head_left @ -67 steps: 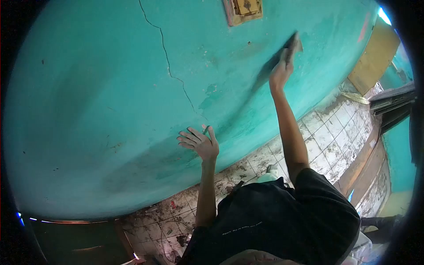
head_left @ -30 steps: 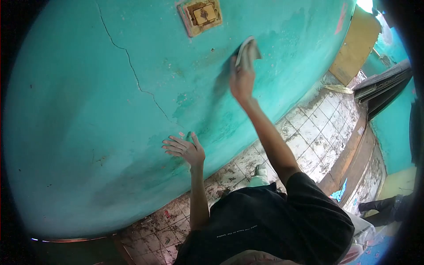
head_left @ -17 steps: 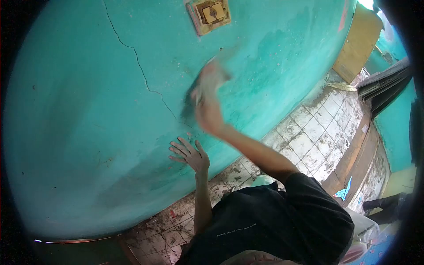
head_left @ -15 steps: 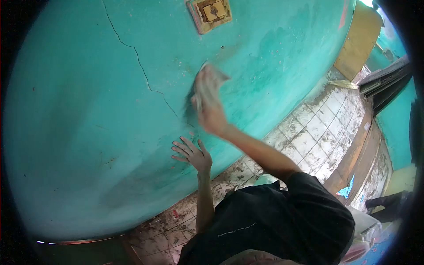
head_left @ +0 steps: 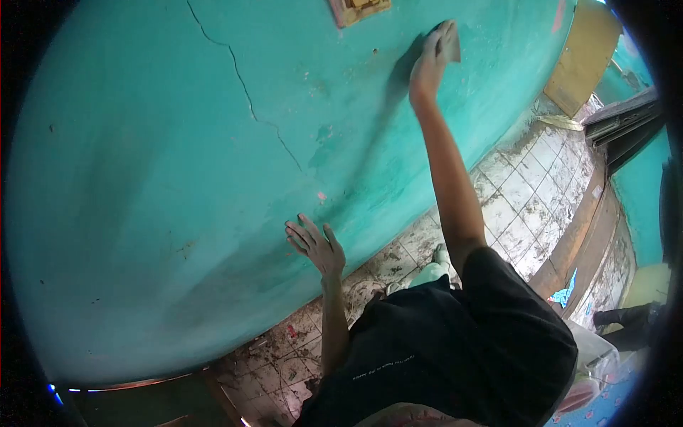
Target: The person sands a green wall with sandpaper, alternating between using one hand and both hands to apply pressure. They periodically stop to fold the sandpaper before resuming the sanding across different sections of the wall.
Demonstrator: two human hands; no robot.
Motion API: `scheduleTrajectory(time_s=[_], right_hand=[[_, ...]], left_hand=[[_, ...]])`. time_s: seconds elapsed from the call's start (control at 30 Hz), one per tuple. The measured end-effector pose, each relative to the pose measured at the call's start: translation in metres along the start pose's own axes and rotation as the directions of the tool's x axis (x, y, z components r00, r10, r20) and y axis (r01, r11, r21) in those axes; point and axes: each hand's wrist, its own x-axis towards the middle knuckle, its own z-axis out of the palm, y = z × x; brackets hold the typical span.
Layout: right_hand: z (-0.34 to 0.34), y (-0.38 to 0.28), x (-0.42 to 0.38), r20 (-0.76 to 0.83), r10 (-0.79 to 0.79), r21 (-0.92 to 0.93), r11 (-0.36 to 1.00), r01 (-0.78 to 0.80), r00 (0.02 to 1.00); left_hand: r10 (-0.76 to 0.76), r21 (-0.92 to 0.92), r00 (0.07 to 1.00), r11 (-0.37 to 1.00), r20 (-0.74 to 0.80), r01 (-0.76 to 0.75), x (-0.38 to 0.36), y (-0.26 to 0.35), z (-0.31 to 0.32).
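Note:
My right hand point(head_left: 427, 70) reaches up and away on the turquoise wall point(head_left: 163, 149), fingers closed on a small greyish-brown sheet that looks like sandpaper point(head_left: 454, 44). The sheet lies close against the wall, to the right of the socket plate, and one edge sticks out past the fingers. Lower down, my left hand point(head_left: 318, 248) is open, its dusty fingers spread and pointing toward the wall, with nothing in it. A dark crack point(head_left: 245, 89) runs down the wall above this hand, and patches of chipped paint lie between the two hands.
A worn switch or socket plate point(head_left: 361, 10) sits at the top of the wall. Dirty white floor tiles point(head_left: 530, 203) run along its foot. To the right are a tan board point(head_left: 585, 53), long brown planks point(head_left: 569, 245) and a clear plastic bag point(head_left: 596, 356).
My right hand has swept up and to the right along the wall with the sandpaper, the arm now straighter. My left hand stays nearly in place, still open. The view has shifted slightly.

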Motion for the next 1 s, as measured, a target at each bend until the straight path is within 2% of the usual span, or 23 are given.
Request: scheduleTrajectory(time_s=[0.07, 0.1, 0.13, 0.2, 0.23, 0.3, 0.33, 0.37, 0.4, 0.43, 0.5, 0.57, 0.6, 0.63, 0.67, 0.7, 0.77, 0.8, 0.83, 0.87, 0.9, 0.97, 1.0], right_hand=[[0.001, 0.006, -0.005, -0.010, 0.042, -0.003, 0.999, -0.042, 0.999], [0.006, -0.009, -0.042, 0.076, -0.009, -0.055, 0.998, 0.013, 0.997], [0.012, -0.033, -0.100, 0.167, -0.054, -0.102, 0.992, 0.072, 0.985], [-0.001, -0.066, -0.182, 0.524, -0.116, -0.144, 0.964, 0.222, 0.844], [-0.012, -0.049, -0.191, 0.528, -0.103, -0.152, 0.965, 0.214, 0.843], [-0.035, 0.012, -0.180, 0.681, -0.011, -0.244, 0.939, 0.242, 0.732], [-0.029, 0.069, -0.154, 0.311, -0.239, -0.279, 0.902, 0.329, 0.920], [-0.044, 0.095, -0.103, 0.210, -0.060, -0.257, 0.960, 0.114, 0.976], [-0.058, 0.102, -0.048, 0.095, 0.080, -0.046, 0.996, -0.076, 0.992], [-0.054, 0.102, -0.031, 0.094, 0.089, -0.047, 0.995, -0.085, 0.992], [-0.042, 0.103, -0.016, -0.154, 0.253, -0.023, 0.965, -0.260, 0.955], [-0.012, 0.054, -0.093, -0.040, 0.065, -0.402, 0.913, -0.076, 0.997], [0.001, 0.031, -0.145, 0.073, -0.016, -0.463, 0.885, 0.048, 0.997], [-0.022, 0.013, -0.189, 0.345, -0.031, -0.263, 0.956, 0.128, 0.938], [-0.038, -0.002, -0.216, 0.579, -0.089, -0.039, 0.990, 0.137, 0.810], [-0.042, 0.012, -0.203, 0.577, -0.085, -0.039, 0.991, 0.132, 0.812], [-0.056, 0.084, -0.132, 0.359, -0.170, -0.341, 0.891, 0.298, 0.918], [-0.062, 0.120, -0.083, 0.161, -0.014, -0.262, 0.963, 0.057, 0.987], [-0.075, 0.138, -0.027, 0.024, 0.151, -0.079, 0.986, -0.148, 0.988], [-0.083, 0.146, 0.009, -0.076, 0.336, 0.131, 0.937, -0.325, 0.939], [-0.080, 0.141, 0.001, -0.063, 0.342, 0.127, 0.935, -0.332, 0.938], [-0.050, 0.102, -0.037, -0.045, 0.227, -0.196, 0.953, -0.231, 0.973], [-0.030, 0.092, -0.090, 0.049, 0.033, -0.423, 0.906, -0.010, 0.998]], left_hand=[[-0.005, 0.031, 1.000, 1.000, -0.026, 0.006, -0.008, -0.009, 0.001], [-0.005, 0.050, 0.998, 0.999, -0.069, 0.009, -0.006, -0.009, 0.006], [-0.004, 0.043, 0.998, 0.999, -0.063, 0.007, -0.001, -0.006, 0.007], [-0.094, -0.030, 0.984, 0.995, -0.154, 0.091, -0.003, -0.005, 0.003], [-0.097, -0.028, 0.985, 0.995, -0.141, 0.094, -0.007, -0.007, 0.004], [-0.061, 0.031, 0.988, 0.997, -0.139, 0.066, -0.007, -0.012, 0.009], [-0.057, 0.035, 0.990, 0.997, -0.131, 0.062, -0.009, -0.013, 0.007], [-0.058, 0.037, 0.993, 0.997, -0.103, 0.062, -0.011, -0.012, 0.006], [-0.060, 0.038, 0.995, 0.997, -0.080, 0.063, -0.013, -0.011, 0.007], [-0.059, 0.046, 0.995, 0.997, -0.075, 0.063, -0.014, -0.008, 0.006], [-0.071, 0.051, 0.993, 0.996, -0.096, 0.076, -0.013, -0.001, 0.006], [-0.056, 0.045, 0.991, 0.997, -0.118, 0.062, -0.005, 0.011, 0.009], [-0.051, 0.038, 0.990, 0.998, -0.132, 0.056, -0.004, 0.018, 0.009], [-0.053, 0.042, 0.990, 0.997, -0.128, 0.059, -0.002, 0.026, 0.011], [-0.047, 0.016, 0.992, 0.999, -0.116, 0.050, -0.001, 0.031, 0.011], [-0.038, -0.016, 0.993, 0.999, -0.111, 0.037, 0.004, 0.036, 0.012], [0.010, -0.027, 0.990, 1.000, -0.142, -0.014, 0.013, 0.048, 0.017], [0.048, -0.033, 0.986, 0.998, -0.160, -0.054, 0.009, 0.055, 0.018], [0.035, -0.039, 0.987, 0.998, -0.158, -0.042, 0.009, 0.064, 0.022], [0.048, -0.060, 0.991, 0.997, -0.123, -0.056, 0.010, 0.074, 0.027], [0.061, -0.076, 0.994, 0.995, -0.087, -0.068, 0.009, 0.081, 0.030], [0.055, -0.095, 0.995, 0.993, -0.083, -0.063, 0.011, 0.095, 0.043], [0.057, -0.118, 0.995, 0.991, -0.078, -0.066, 0.014, 0.101, 0.049]])
